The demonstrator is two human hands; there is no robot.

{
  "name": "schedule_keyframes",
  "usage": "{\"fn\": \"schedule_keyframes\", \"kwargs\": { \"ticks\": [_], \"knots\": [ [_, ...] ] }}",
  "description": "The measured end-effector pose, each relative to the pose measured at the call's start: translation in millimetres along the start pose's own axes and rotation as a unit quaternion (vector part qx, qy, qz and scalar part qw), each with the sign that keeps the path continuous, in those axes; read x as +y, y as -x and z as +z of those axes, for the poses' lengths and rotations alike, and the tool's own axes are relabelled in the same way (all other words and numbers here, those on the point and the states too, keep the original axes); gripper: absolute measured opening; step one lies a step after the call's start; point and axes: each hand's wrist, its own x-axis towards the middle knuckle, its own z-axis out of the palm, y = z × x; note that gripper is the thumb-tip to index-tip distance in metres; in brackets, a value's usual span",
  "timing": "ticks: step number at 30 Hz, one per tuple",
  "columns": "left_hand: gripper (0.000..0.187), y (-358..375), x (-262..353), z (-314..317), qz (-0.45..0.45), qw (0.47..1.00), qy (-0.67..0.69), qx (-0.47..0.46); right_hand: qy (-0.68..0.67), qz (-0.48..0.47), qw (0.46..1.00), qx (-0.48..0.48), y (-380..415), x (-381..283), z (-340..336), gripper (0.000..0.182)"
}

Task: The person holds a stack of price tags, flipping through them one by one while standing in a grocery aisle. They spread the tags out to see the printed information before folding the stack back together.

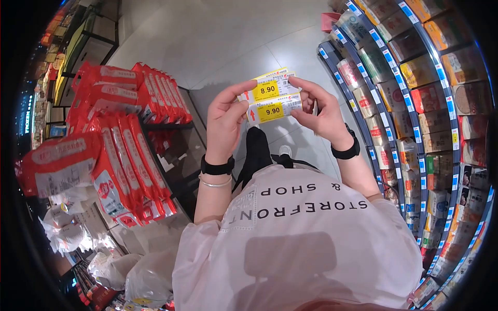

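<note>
Yellow-and-white price tags are held up in front of me between both hands. The upper price tag point(268, 89) reads 8.90 and the lower price tag point(273, 110) reads 9.90; edges of further tags show behind the upper one. My left hand point(226, 111) pinches their left ends between thumb and fingers. On the right ends, my right hand point(320, 110) grips with its thumb in front and fingers behind. Each wrist wears a black band, and a bracelet sits below the left one.
Red packaged bags point(122, 166) are stacked on a display at the left. Tiered shelves point(386, 78) of packaged goods with small labels curve along the right. White plastic bags point(150, 277) lie at lower left. Grey tiled floor point(218, 36) stretches ahead.
</note>
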Motion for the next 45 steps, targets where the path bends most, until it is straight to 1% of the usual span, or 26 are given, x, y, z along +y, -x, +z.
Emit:
{"fn": "schedule_keyframes", "kwargs": {
  "ticks": [2, 4, 6, 10, 12, 17, 19, 20, 22, 26, 28, 32, 37, 38, 40, 45],
  "knots": [
    [0.036, -17, 6, 0, -0.007, 1.000, 0.013, -0.010, 0.006, 0.004, 1.000, 0.016, -13, 0, 1, 0.060],
    [0.036, -35, 8, -7, -0.013, 0.999, 0.026, -0.024, 0.021, -0.012, 0.999, 0.030, -25, -1, 2, 0.059],
    [0.035, -57, 9, -24, -0.022, 0.996, 0.042, -0.076, 0.038, -0.023, 0.998, 0.045, -43, -1, 4, 0.058],
    [0.034, -94, 23, -44, -0.014, 0.992, 0.049, -0.112, 0.065, -0.027, 0.995, 0.063, -79, -5, 16, 0.057],
    [0.035, -107, 39, -48, -0.021, 0.996, 0.048, -0.073, 0.069, -0.031, 0.995, 0.067, -100, -8, 25, 0.057],
    [0.036, -144, 57, -82, -0.015, 0.996, 0.031, -0.080, 0.074, -0.037, 0.994, 0.066, -145, -12, 43, 0.057],
    [0.034, -155, 63, -100, -0.017, 0.994, 0.024, -0.110, 0.076, -0.041, 0.995, 0.058, -162, -12, 51, 0.057],
    [0.034, -158, 67, -102, -0.017, 0.994, 0.025, -0.106, 0.076, -0.039, 0.995, 0.055, -169, -11, 53, 0.057],
    [0.036, -164, 78, -100, -0.005, 0.998, 0.037, -0.051, 0.065, -0.030, 0.997, 0.029, -184, -9, 55, 0.062],
    [0.035, -184, 78, -120, 0.017, 0.998, 0.026, -0.046, 0.072, -0.032, 0.997, 0.013, -213, -10, 60, 0.061],
    [0.035, -195, 78, -127, 0.034, 0.997, 0.051, -0.054, 0.072, -0.031, 0.997, 0.014, -228, -11, 62, 0.057],
    [0.035, -223, 81, -132, 0.031, 0.998, 0.051, -0.024, 0.054, -0.024, 0.998, -0.007, -264, -4, 55, 0.057],
    [0.034, -274, 88, -138, 0.027, 0.999, 0.026, -0.035, 0.029, -0.032, 0.999, -0.024, -321, 4, 35, 0.058],
    [0.034, -285, 92, -134, 0.030, 0.999, 0.022, -0.035, 0.026, -0.036, 0.999, -0.024, -333, 5, 30, 0.058],
    [0.037, -308, 101, -121, 0.039, 0.999, 0.004, -0.003, 0.040, -0.049, 0.998, -0.022, -354, 4, 18, 0.060],
    [0.037, -354, 110, -106, 0.051, 0.999, -0.017, -0.001, 0.063, -0.090, 0.994, -0.016, -388, -7, -7, 0.065]
  ]
}}
